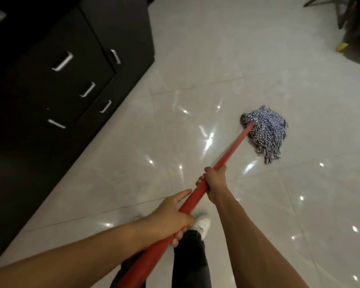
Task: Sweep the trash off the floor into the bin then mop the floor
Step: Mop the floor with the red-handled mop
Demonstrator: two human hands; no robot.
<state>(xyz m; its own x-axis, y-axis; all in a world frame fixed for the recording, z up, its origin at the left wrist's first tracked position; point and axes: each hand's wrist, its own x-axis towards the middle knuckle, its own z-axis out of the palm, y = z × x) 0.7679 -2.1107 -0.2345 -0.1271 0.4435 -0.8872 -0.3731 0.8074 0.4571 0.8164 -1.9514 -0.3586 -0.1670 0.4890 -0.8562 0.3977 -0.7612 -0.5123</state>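
Head view — left hand (170, 218), right hand (215, 181) grip mop (266, 132) — cabinet (50, 90) closed.

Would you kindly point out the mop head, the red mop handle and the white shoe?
mop head (267, 132), head view, middle of its strands.
red mop handle (231, 150), head view, bare shaft.
white shoe (202, 224), head view, toe.

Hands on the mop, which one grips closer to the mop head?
The right hand, gripping the red handle nearer the mop head; the left hand holds farther back.

To your left you have dark cabinets (50, 84) with metal handles (62, 61); far right, a small yellow object (342, 47) beside dark furniture legs (350, 15).
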